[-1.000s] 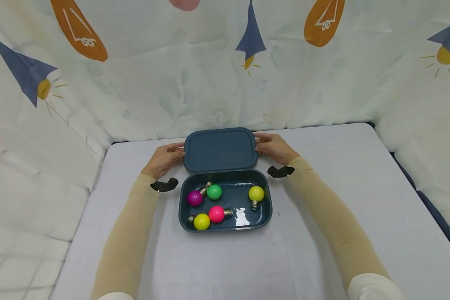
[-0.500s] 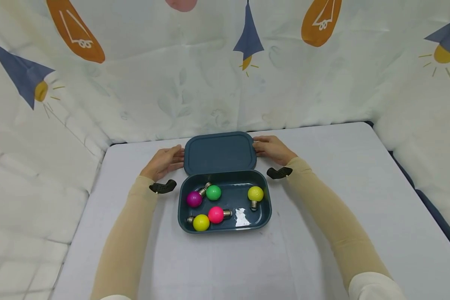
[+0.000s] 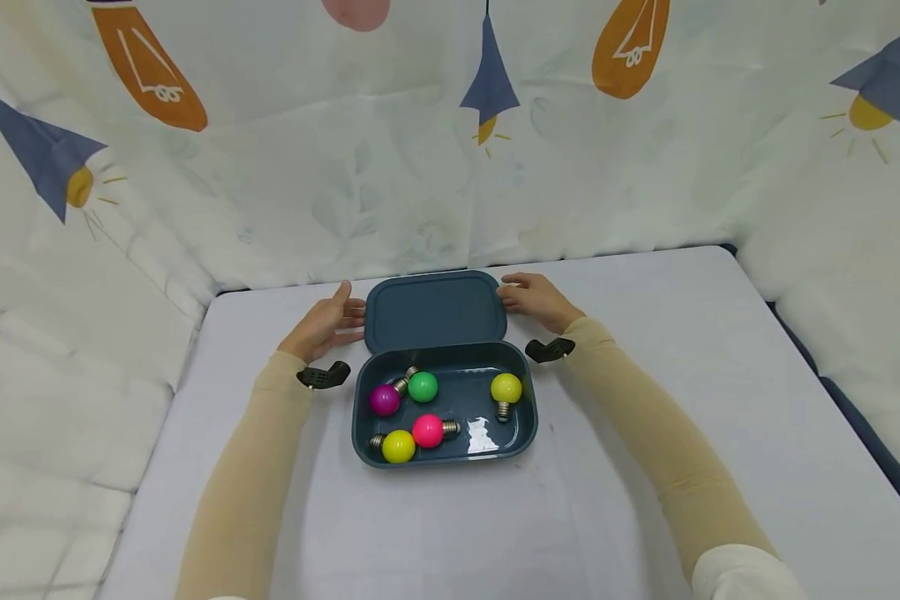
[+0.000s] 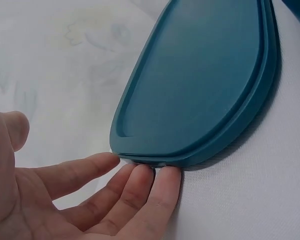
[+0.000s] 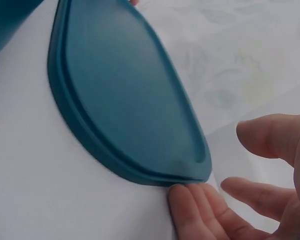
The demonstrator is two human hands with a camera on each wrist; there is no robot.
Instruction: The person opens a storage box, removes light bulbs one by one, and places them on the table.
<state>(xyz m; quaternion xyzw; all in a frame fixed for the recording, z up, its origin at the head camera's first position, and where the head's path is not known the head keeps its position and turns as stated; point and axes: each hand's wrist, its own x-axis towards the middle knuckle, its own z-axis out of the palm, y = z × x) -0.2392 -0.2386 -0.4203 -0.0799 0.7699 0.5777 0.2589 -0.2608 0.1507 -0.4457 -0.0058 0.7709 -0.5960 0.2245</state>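
Note:
A dark blue lid [image 3: 435, 312] lies behind a dark blue rectangular box [image 3: 465, 383], close to its back rim. My left hand [image 3: 324, 323] is at the lid's left end. In the left wrist view its fingertips [image 4: 167, 177] touch the lid's edge, and the thumb stands up away from it. My right hand [image 3: 538, 301] is at the right end. Its fingertips [image 5: 182, 195] touch the edge in the right wrist view, with thumb and index finger held apart from the lid. Neither hand grips anything.
Inside the box lie several bulbs with metal screw bases: purple [image 3: 385, 400], green [image 3: 423, 387], pink [image 3: 427, 431] and two yellow, one near the front left [image 3: 398, 447], one at the right [image 3: 506, 388]. A white cloth covers the table [image 3: 645, 350]. A patterned curtain [image 3: 390, 167] hangs behind.
The lid has come down and slightly toward the box. Both thumbs have lifted away from it, while other fingertips stay at its ends. The bulbs keep their places in the box.

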